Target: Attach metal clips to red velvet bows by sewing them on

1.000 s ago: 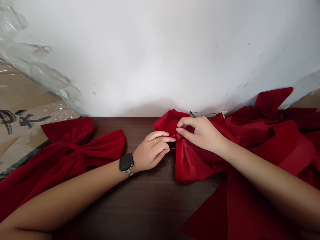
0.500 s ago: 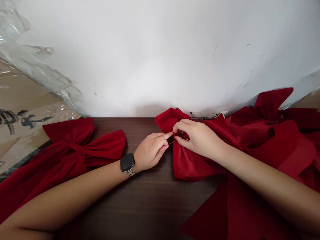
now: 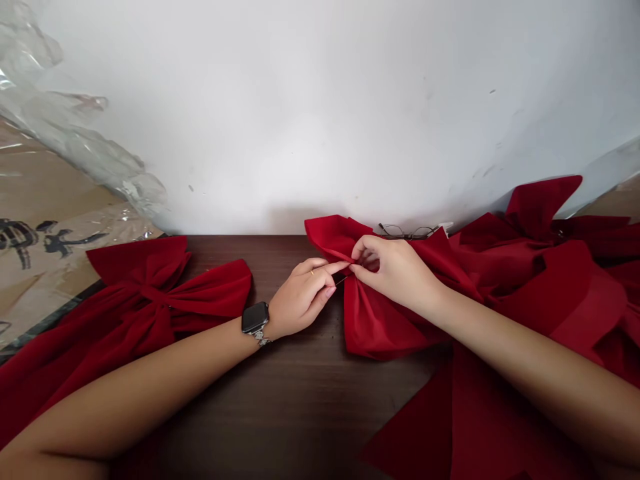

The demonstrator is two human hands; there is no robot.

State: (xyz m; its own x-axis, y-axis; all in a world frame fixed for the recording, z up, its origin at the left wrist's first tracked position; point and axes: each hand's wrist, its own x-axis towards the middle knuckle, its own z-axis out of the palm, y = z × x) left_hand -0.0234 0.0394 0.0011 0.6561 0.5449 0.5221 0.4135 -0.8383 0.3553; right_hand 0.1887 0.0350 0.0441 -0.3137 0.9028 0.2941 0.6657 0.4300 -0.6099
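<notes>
My left hand (image 3: 306,297), with a watch on its wrist, is closed on a thin metal pin (image 3: 341,281) whose kind is hard to make out. Its index fingertip meets the gathered middle of a red fabric bow (image 3: 380,327). There, my right hand (image 3: 395,267) pinches the cloth between thumb and index finger, its other fingers curled. The two hands' fingertips nearly touch, and they cover part of the bow's centre. Another red bow (image 3: 157,290) with long tails lies to the left, beyond my left forearm.
More red fabric and bows (image 3: 565,280) are heaped on the right. Behind the bow, a pair of glasses (image 3: 407,232) rests against the white wall (image 3: 320,120). A plastic-wrapped cardboard box (image 3: 55,193) stands left of the dark wooden table (image 3: 280,400).
My right thumb and index finger have closed in on the bow's centre beside my left fingertip. The bow's upper loop has shifted slightly left. My left hand has barely moved.
</notes>
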